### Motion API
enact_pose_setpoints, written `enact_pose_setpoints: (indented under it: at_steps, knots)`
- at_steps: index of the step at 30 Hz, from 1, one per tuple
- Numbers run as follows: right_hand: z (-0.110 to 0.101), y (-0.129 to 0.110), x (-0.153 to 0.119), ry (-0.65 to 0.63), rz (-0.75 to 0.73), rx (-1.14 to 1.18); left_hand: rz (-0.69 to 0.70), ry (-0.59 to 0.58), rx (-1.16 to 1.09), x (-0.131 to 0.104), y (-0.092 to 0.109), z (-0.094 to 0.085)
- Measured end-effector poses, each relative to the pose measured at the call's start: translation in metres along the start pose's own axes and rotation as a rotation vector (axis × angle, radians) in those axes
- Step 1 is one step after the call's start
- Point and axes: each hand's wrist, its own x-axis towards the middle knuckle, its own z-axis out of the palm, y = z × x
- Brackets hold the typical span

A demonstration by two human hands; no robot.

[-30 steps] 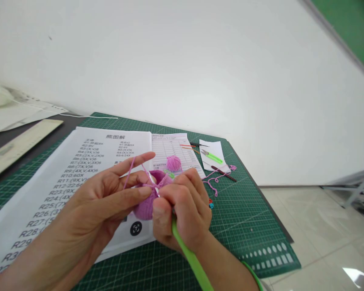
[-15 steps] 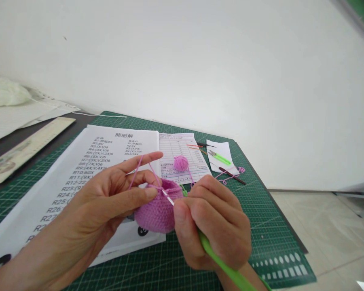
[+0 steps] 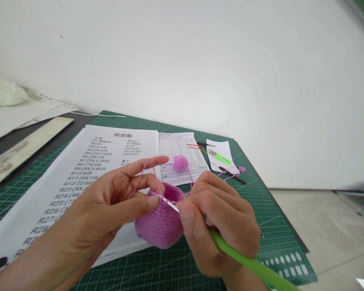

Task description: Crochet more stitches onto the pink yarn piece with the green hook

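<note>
My left hand (image 3: 121,198) pinches the rim of a pink crocheted cup-shaped piece (image 3: 160,226) between thumb and fingers. Pink yarn (image 3: 140,178) loops over its raised index finger and runs down to the rim. A crochet hook (image 3: 227,246) with a green handle and silver shaft is gripped in my right hand (image 3: 221,222). The hook's tip lies at the piece's rim, close to my left thumb. Beyond the hands, a small ball of pink yarn (image 3: 180,162) rests on a form sheet.
A printed pattern sheet (image 3: 109,149) lies on the green cutting mat (image 3: 279,226). At the right are a white card (image 3: 223,146), light green snips (image 3: 220,157) and a dark hook (image 3: 232,175). A ruler (image 3: 27,151) and pale yarn (image 3: 4,92) lie left.
My right hand has shifted slightly right and the hook's handle now lies flatter. The crocheted piece has tilted and sits a little lower, showing more of its opening.
</note>
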Motion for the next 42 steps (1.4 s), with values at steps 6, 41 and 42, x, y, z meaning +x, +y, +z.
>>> enact_pose_setpoints:
  at_steps: [6,41,42]
  knots:
    - [0.001,-0.001,0.001,-0.020,-0.023,-0.140,-0.092,-0.060,0.018,-0.005,0.010,0.004]
    - [0.022,0.001,-0.009,0.163,0.046,-0.194,0.194,0.181,0.323,-0.010,-0.002,0.025]
    - [0.023,0.003,-0.008,0.165,0.027,-0.193,0.181,0.184,0.312,-0.010,-0.003,0.025]
